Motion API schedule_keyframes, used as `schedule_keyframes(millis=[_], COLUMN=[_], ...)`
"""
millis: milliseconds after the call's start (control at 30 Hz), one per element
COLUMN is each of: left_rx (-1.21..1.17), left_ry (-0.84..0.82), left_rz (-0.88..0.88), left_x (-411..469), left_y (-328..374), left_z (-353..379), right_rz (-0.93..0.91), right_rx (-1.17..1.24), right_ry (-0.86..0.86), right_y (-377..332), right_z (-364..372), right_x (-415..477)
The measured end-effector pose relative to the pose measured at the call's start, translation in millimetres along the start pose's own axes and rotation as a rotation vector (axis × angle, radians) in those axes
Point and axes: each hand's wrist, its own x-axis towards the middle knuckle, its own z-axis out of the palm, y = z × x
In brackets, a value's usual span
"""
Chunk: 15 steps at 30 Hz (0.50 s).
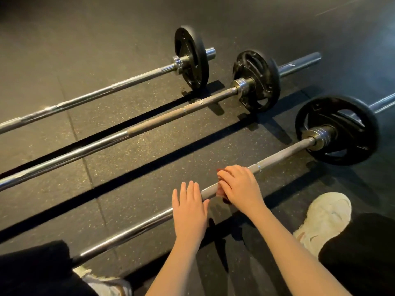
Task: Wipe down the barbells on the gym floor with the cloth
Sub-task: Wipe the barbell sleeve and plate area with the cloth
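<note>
Three long steel barbells lie side by side on the dark speckled rubber gym floor [128, 178], each carrying a black round weight plate toward its right end. On the nearest barbell [284, 155], the right hand [239, 185] is curled over the shaft and grips a small dark-red cloth [220, 191] against the metal; only scraps of the cloth show around the fingers. The left hand [190, 207] rests on the same shaft just beside the right one, its fingers straight and together, holding nothing. The nearest bar's plate [363, 133] stands well to the right of both hands. The middle barbell [149, 124] and the far barbell [106, 89] lie apart from the hands, untouched. A white sneaker [324, 218] sits on the floor beside the right forearm, below the nearest bar.
</note>
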Motion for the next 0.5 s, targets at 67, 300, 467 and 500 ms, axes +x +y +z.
schedule_keyframes(millis=[67,300,467,500], left_rx=[0.031,0.070,0.072,0.068], left_ry=[0.021,0.020,0.029,0.033], left_rz=[-0.005,-0.037,-0.083,-0.098], left_x=[2,1,5,5], left_y=[1,2,7,8], left_z=[4,11,8,8], right_rz=[0.192,0.331,0.085,0.163], right_rx=[0.033,0.173,0.064,0.078], right_ry=[0.025,0.126,-0.027,-0.040], right_y=[16,-31,33,38], right_z=[-1,22,-2,-2], right_x=[10,-8,25,29])
